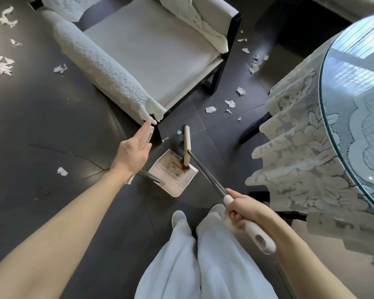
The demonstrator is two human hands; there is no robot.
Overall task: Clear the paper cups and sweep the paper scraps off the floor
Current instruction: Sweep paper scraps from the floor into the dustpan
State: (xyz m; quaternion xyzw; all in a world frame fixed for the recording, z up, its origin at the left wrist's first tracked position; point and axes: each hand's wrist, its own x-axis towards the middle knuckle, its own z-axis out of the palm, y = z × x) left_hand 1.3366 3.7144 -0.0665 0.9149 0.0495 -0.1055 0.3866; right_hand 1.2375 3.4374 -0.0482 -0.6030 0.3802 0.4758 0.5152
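Dustpan (173,180) stands at frame centre on the dark floor (52,126), with the lower end of the broom (187,145) head inside it. Left hand (132,154) lies with fingers straight against the dustpan's handle (147,134). Right hand (244,210) grips the broom shaft. Paper scraps (211,109) lie at upper left and centre right, between the armchair (149,50) and the glass tabletop (354,93).
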